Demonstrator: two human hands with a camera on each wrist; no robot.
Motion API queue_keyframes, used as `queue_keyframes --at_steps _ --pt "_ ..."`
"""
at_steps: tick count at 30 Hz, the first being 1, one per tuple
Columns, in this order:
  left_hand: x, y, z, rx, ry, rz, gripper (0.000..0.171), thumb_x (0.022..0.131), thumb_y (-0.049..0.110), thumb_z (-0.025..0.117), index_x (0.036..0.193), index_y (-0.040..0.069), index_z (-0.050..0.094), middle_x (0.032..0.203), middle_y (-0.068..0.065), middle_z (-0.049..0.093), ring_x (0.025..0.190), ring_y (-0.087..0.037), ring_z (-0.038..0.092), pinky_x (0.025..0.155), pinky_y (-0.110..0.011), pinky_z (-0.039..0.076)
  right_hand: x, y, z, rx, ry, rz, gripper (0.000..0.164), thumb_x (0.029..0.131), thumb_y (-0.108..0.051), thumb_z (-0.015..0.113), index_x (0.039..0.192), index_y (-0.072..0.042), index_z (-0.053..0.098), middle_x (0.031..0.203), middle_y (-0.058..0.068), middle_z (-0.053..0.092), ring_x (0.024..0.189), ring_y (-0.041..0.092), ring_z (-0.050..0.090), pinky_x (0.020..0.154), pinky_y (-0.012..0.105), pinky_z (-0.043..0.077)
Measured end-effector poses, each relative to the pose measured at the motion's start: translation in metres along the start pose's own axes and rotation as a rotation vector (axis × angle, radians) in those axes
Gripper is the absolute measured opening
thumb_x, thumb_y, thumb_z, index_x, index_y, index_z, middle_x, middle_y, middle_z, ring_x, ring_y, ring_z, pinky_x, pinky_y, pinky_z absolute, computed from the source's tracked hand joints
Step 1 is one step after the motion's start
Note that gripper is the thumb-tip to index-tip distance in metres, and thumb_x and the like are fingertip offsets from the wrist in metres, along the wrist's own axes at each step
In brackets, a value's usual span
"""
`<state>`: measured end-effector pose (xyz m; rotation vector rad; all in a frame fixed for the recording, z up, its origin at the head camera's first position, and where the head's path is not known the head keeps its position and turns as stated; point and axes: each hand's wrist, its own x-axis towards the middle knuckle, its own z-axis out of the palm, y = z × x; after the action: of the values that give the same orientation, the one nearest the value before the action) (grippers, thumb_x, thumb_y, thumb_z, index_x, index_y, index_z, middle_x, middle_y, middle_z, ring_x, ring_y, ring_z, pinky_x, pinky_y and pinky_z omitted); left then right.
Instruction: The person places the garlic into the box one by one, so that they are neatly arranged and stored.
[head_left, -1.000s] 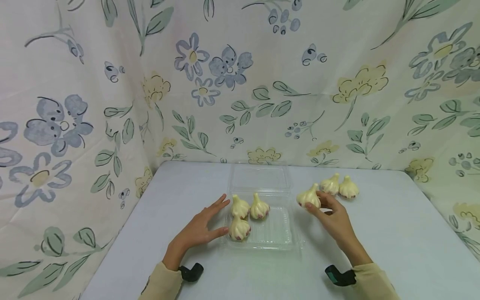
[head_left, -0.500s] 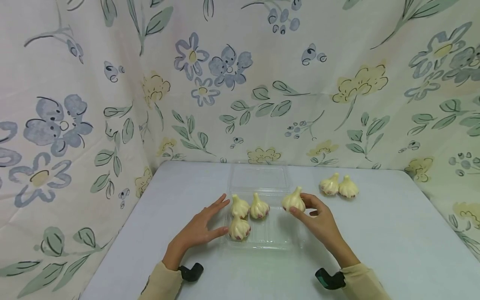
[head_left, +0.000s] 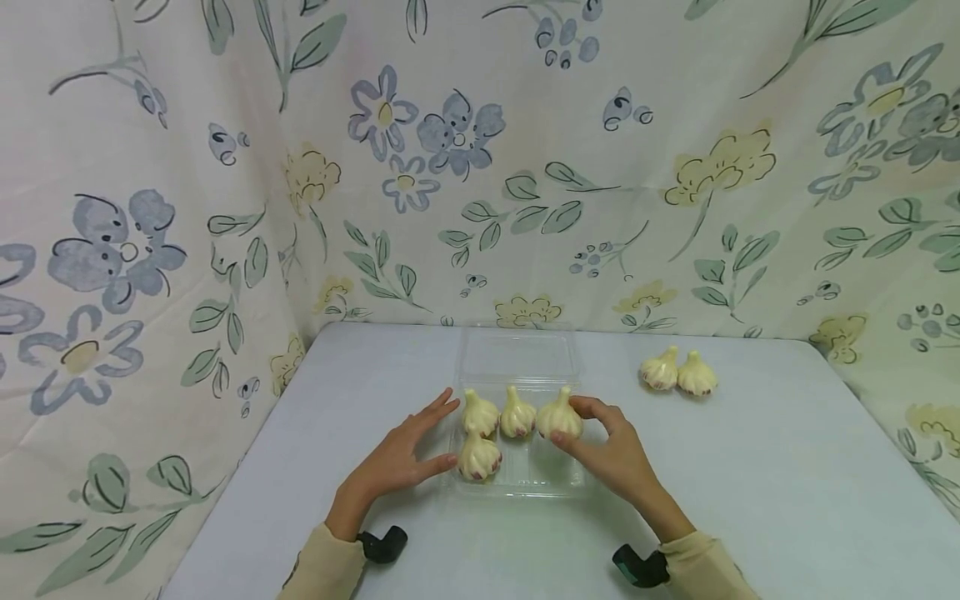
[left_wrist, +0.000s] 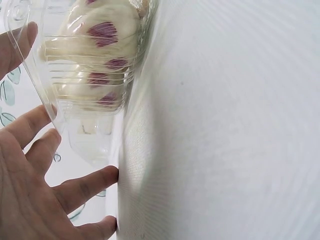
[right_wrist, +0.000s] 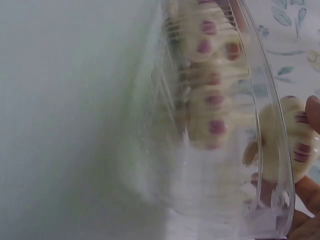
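Note:
A clear plastic clamshell box (head_left: 540, 487) lies with its lid (head_left: 519, 354) folded back. On its left side sit three garlic bulbs: one at the back left (head_left: 480, 412), one in the back middle (head_left: 517, 412) and one at the front left (head_left: 478, 458). My right hand (head_left: 618, 458) pinches another garlic bulb (head_left: 559, 414) between thumb and fingers, over the box's back right; in the right wrist view this bulb (right_wrist: 285, 140) is at the rim. My left hand (head_left: 408, 450), fingers spread, rests against the box's left side, fingertips at the rim in the left wrist view.
Two more garlic bulbs, a left one (head_left: 660, 369) and a right one (head_left: 697, 374), stand side by side at the back right of the white table (head_left: 787, 467). A floral cloth (head_left: 480, 167) hangs behind and beside the table.
My right hand has carried its garlic bulb leftward, from right of the box to over its back right part, beside the middle bulb. The left hand has stayed in place.

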<state>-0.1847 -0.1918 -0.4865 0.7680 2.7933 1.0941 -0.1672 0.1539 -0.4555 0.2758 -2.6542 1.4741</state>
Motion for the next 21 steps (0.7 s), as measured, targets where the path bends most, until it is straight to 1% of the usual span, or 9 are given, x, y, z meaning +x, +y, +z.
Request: queue_keyframes --at_steps 4,6,9,13,17,21 --pt "0.0 0.0 0.0 -0.009 -0.001 0.001 0.08 0.093 0.051 0.068 0.161 0.028 0.032 0.171 0.011 0.015 0.158 -0.027 0.022 0.119 -0.074 0.018 0.0 -0.002 0.006 -0.013 0.003 -0.032 0.06 0.085 -0.038 0.083 0.135 -0.014 0.062 0.128 0.009 0.066 0.128 0.033 0.055 0.106 0.065 0.04" --pt "0.0 0.0 0.0 -0.009 -0.002 0.001 0.08 0.093 0.052 0.068 0.161 0.029 0.032 0.171 0.011 0.015 0.158 -0.027 0.022 0.119 -0.074 0.018 0.0 -0.003 0.009 -0.019 0.009 -0.059 0.059 0.083 -0.036 0.085 0.134 -0.014 0.064 0.126 0.008 0.068 0.126 0.033 0.056 0.108 0.065 0.039" --pt "0.001 -0.001 0.0 -0.004 -0.001 0.003 0.08 0.094 0.052 0.068 0.161 0.029 0.032 0.171 0.01 0.016 0.158 -0.027 0.023 0.119 -0.074 0.018 0.0 -0.002 0.013 -0.035 0.019 -0.111 0.059 0.08 -0.034 0.087 0.131 -0.013 0.065 0.123 0.008 0.071 0.125 0.034 0.059 0.115 0.066 0.032" --pt "0.001 -0.001 0.0 0.003 0.001 0.007 0.08 0.094 0.052 0.068 0.161 0.029 0.032 0.172 0.01 0.016 0.157 -0.027 0.023 0.119 -0.074 0.019 0.001 0.0 0.017 -0.05 0.027 -0.18 0.058 0.078 -0.029 0.089 0.127 -0.009 0.067 0.118 0.009 0.073 0.123 0.035 0.062 0.123 0.066 0.018" --pt "0.0 -0.002 0.0 0.009 0.007 0.013 0.079 0.094 0.051 0.068 0.161 0.028 0.033 0.172 0.009 0.017 0.157 -0.028 0.024 0.119 -0.074 0.02 0.001 0.001 0.02 -0.081 0.03 -0.228 0.056 0.076 -0.027 0.09 0.124 -0.008 0.069 0.117 0.008 0.074 0.121 0.034 0.063 0.123 0.067 0.017" --pt "0.0 -0.001 0.0 0.008 0.006 0.009 0.079 0.094 0.051 0.068 0.161 0.029 0.033 0.171 0.009 0.017 0.157 -0.028 0.025 0.118 -0.074 0.02 0.0 0.002 0.023 -0.138 0.031 -0.282 0.054 0.075 -0.027 0.091 0.122 -0.009 0.07 0.115 0.006 0.075 0.117 0.031 0.065 0.122 0.067 0.02"
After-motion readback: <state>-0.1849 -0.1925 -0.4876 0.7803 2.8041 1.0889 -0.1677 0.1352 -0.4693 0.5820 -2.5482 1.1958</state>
